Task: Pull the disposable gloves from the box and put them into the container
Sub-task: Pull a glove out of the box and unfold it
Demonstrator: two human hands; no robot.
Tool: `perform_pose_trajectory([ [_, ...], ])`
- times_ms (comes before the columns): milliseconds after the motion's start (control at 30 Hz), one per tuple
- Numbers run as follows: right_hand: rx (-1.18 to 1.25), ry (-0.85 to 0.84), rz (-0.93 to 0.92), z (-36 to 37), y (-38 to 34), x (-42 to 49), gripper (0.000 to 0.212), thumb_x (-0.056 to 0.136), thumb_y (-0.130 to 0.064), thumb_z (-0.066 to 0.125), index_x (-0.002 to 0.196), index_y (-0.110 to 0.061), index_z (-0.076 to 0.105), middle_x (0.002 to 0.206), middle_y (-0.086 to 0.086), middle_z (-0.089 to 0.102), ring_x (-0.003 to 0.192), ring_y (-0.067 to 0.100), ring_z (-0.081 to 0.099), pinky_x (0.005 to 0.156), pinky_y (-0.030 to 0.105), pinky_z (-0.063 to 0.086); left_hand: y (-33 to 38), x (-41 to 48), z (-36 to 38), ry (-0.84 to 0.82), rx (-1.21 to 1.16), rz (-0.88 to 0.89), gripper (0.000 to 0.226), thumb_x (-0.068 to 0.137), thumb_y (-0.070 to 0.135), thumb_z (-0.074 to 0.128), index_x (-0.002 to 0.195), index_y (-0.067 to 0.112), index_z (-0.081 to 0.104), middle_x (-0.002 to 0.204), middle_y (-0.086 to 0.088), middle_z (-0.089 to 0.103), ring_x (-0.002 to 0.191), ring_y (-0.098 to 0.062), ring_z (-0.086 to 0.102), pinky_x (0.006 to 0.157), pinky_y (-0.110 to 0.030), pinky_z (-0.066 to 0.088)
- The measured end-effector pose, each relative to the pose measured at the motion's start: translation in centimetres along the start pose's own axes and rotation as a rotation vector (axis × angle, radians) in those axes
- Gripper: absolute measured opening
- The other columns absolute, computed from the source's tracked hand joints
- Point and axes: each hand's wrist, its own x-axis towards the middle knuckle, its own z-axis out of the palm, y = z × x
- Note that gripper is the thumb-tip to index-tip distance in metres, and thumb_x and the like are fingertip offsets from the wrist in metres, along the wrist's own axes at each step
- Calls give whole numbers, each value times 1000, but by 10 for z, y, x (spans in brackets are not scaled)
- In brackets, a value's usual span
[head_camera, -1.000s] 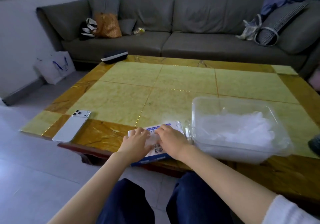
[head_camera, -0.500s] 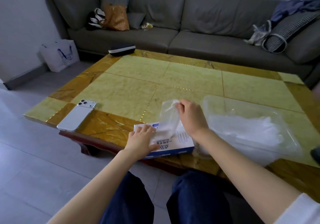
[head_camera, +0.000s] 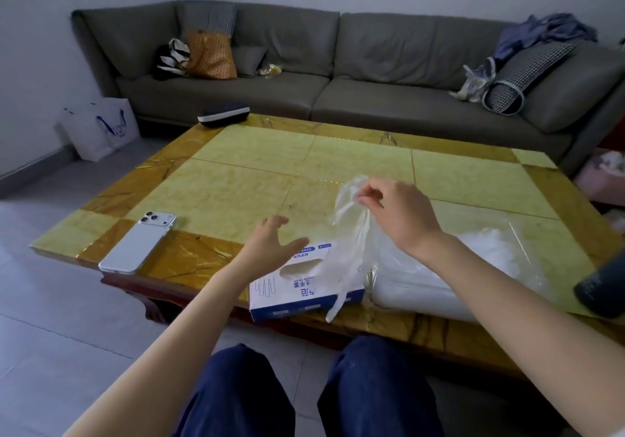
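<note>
A flat, shiny white phone (head_camera: pixel 138 242) lies near the left edge of the smooth yellow and brown table (head_camera: pixel 253 173), with its three round camera eyes facing up.

Next comes the left hand (head_camera: pixel 269 247). It floats just over the left end of the glove box (head_camera: pixel 297 288) with its fingers spread wide and nothing in them. Half a second ago it was pressing flat on the box.

The cardboard box is white with blue sides and lies at the bottom middle of the frame. On top it has a long oval hole, a line drawing of a glove and blue writing too blurry to read.

The right hand (head_camera: pixel 402 218) pinches the top of a thin, see-through plastic glove (head_camera: pixel 350 233) between thumb and fingertips. The glove hangs crinkled, and its tip dangles past the right end of the box. It is higher than before and nearer the container (head_camera: pixel 416 289).

That clear plastic container sits just right of the box, with a soft white pile of gloves (head_camera: pixel 490 250) inside.
</note>
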Motion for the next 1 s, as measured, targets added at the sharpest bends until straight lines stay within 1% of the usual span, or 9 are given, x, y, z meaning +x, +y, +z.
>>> perform_pose_trajectory([
  [167,153,-1,-91,5,-9,-16,11,88,-23,64,92,-15,70,85,-6,69,75,8,62,70,28,54,42,-2,0,-168,-73,81,71,81,59,58,133,14,44,133,-1,50,117,-16,50,101,-34,42],
  [300,321,-29,-92,6,-10,-25,11,87,-18,66,93,-10,71,85,-5,69,79,9,64,77,29,53,55,-5,-1,-122,-263,128,35,86,39,64,96,6,58,89,-3,60,78,-14,54,72,-24,45],
  [400,555,-244,107,1,-9,-32,45,90,-42,50,122,-11,59,117,-4,61,110,10,57,94,17,44,65,-11,-9,-73,-378,163,23,87,27,64,90,5,59,82,1,64,74,-11,58,75,-24,48],
  [467,709,-421,232,0,-6,-34,82,79,-71,32,144,-22,35,147,-10,37,132,7,36,109,23,28,72,-16,-17,-117,-441,193,10,87,23,63,88,13,59,84,1,65,79,-10,62,80,-23,51],
  [567,846,-524,353,-2,-3,-29,95,66,-79,20,149,-32,17,154,-10,22,136,11,33,114,31,21,79,-22,-29,-221,-560,235,14,83,22,63,93,13,60,97,-11,67,92,-23,64,90,-32,51],
  [667,1102,-610,314,-1,-3,-25,83,71,-71,34,139,-24,40,140,-2,49,125,13,50,109,33,37,80,-25,-37,-204,-652,243,25,79,24,63,99,8,60,99,-16,66,92,-25,64,90,-34,51],
  [767,1252,-504,335,3,-5,-24,47,79,-39,56,116,-12,61,113,3,67,109,17,61,100,29,44,72,-24,-40,-184,-657,260,36,78,27,64,106,4,59,102,-21,63,91,-28,62,90,-41,50],
  [867,1443,-264,464,3,-1,-22,26,72,-13,68,97,-11,59,86,1,69,86,16,65,81,23,53,57,-20,-39,-139,-657,232,31,84,18,62,108,-2,57,87,-1,71,80,-13,67,77,-24,55],
  [1000,1386,-52,539,-5,6,-18,26,83,2,62,102,-13,52,89,4,65,78,12,65,69,19,54,38,-17,-27,-137,-530,140,16,87,15,63,96,3,57,77,0,63,69,-9,61,68,-17,51],
])
